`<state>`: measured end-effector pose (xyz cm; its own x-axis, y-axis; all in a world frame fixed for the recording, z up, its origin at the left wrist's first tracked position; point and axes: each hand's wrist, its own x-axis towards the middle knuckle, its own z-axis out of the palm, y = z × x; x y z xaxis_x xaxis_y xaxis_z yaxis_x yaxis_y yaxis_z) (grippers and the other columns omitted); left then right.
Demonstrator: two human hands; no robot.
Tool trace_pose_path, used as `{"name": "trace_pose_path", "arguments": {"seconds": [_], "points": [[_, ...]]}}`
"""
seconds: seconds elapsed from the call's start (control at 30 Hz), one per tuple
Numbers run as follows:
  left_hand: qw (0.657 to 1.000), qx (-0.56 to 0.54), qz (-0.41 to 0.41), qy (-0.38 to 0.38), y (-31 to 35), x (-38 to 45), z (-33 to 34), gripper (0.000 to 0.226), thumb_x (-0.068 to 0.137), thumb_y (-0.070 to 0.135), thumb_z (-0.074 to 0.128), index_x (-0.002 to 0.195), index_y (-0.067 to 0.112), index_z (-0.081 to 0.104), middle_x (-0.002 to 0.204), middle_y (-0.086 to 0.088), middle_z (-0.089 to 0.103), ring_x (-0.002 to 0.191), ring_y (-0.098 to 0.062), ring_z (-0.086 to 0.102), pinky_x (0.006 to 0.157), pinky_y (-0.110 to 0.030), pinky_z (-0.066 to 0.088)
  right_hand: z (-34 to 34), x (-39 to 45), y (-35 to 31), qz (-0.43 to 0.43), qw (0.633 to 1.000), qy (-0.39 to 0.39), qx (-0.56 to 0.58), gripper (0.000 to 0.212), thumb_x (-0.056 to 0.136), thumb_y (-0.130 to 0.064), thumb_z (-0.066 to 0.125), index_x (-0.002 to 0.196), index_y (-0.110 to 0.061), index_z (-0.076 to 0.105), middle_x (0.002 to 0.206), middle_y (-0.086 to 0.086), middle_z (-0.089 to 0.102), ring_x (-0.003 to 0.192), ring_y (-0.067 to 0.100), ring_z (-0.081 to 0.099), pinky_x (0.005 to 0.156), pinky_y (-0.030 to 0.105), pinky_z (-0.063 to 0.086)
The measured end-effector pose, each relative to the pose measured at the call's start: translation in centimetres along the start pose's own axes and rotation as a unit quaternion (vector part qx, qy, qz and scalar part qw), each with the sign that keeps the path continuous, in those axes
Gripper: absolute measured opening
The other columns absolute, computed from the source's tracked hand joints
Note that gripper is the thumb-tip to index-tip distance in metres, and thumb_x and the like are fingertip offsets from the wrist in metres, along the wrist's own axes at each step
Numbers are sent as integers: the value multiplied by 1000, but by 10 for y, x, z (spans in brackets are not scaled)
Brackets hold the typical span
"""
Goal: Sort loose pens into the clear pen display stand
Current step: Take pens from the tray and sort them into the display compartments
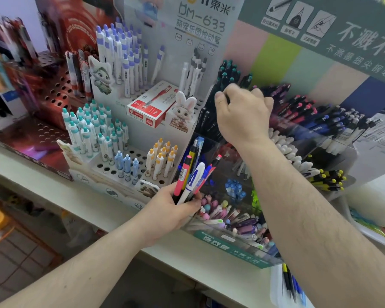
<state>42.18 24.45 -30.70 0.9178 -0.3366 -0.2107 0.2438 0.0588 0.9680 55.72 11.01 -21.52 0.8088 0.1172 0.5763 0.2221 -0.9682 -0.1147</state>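
On the white shelf (80, 196), the clear pen display stand (236, 250) sits at centre-right, tiered, with a green label strip along its front lip. Its compartments hold sorted groups: pastel pens at the front, blue and green ones behind, white-capped ones further back, and black pens with teal tops (228, 72) in the top rear section. Rows of pink-tipped and blue-tipped dark pens fill the sections to the right.

Left hand (171, 212) is held low in front of the stand's left front corner, palm turned inward, fingers wrapped around a bundle of loose pens (192, 174). The bundle stands upright and fans out above the fist; a pink pen, a white-and-blue pen, a yellow-and-black pen and several blue ones are distinguishable.

Right hand (245, 112) is raised over the rear tier, back of the hand toward the camera, forearm extended up from lower right. Its fingers are curled downward among the black pens, thumb and forefinger drawn together; whether they are pinching a pen cannot be told, as motion blur and the hand itself hide the contact.

Left of the stand is a white perforated display (131, 161) carrying capped white pens, with a red-and-white box (151, 105) lying on its middle step.
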Motion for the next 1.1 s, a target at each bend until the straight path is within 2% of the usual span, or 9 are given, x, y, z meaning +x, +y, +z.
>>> {"name": "trace_pose_path", "arguments": {"seconds": [0.1,0.17,0.3,0.5,0.73,0.83,0.87,0.93,1.1], "points": [[1000,1,-1,-1,2,-3,3,7,96,11,58,92,16,56,50,20,56,46,4,54,44,-25,45,8,-5,-2,-14,995,-68,-65,42,104,-43,29,101,-21,65,110,1,56,111,28,40,92,44,25],[1000,-4,-8,3,2,-4,3,7,96,11,58,93,18,56,50,21,57,46,4,54,62,-40,48,10,-8,-4,-25,992,-92,-81,43,104,-46,27,110,-22,63,117,-1,53,114,28,38,94,44,24],[1000,-11,2,1,2,-6,3,10,97,9,56,92,17,55,49,21,56,45,5,53,46,-8,40,1,-23,-5,-23,998,-26,-48,45,103,-48,29,126,-22,57,128,-5,56,122,25,38,98,43,20],[1000,-18,-4,0,-4,-6,4,11,97,7,55,90,16,53,46,19,54,43,4,53,48,-5,39,-8,-28,-6,-15,980,-197,-12,58,105,-51,17,154,-25,30,159,-10,34,152,18,8,117,52,-8],[1000,-4,-19,1,-10,0,4,7,96,9,57,90,10,56,50,15,54,43,1,48,45,-13,37,-23,-25,-2,-47,963,-265,11,61,104,-53,13,157,-25,22,163,-8,25,153,16,-2,119,52,-9],[1000,-6,-23,-8,-12,4,4,11,96,11,59,86,11,57,52,9,47,45,-6,37,49,-22,33,-29,-37,-5,-30,987,-105,116,51,102,-50,29,138,-26,56,140,-8,58,141,16,34,112,38,13],[1000,-7,-24,-10,-12,5,3,12,96,12,59,85,12,58,52,9,46,45,-7,35,50,-23,32,-32,-45,-7,-27,986,-31,161,45,100,-48,35,120,-25,68,116,-9,69,122,15,50,102,33,23],[1000,-8,-26,-6,-12,6,4,12,97,13,58,85,12,58,51,10,47,45,-6,36,50,-23,32,-37,-64,-11,-15,977,42,209,35,96,-43,44,89,-21,70,82,-13,64,85,10,56,84,34,39],[998,-44,-33,5,-9,8,5,13,96,15,59,84,16,55,52,5,45,48,-9,34,48,-24,30,-34,-95,-12,134,931,-158,301,17,98,-40,53,91,-30,65,81,-12,64,78,2,60,69,26,52]]}}
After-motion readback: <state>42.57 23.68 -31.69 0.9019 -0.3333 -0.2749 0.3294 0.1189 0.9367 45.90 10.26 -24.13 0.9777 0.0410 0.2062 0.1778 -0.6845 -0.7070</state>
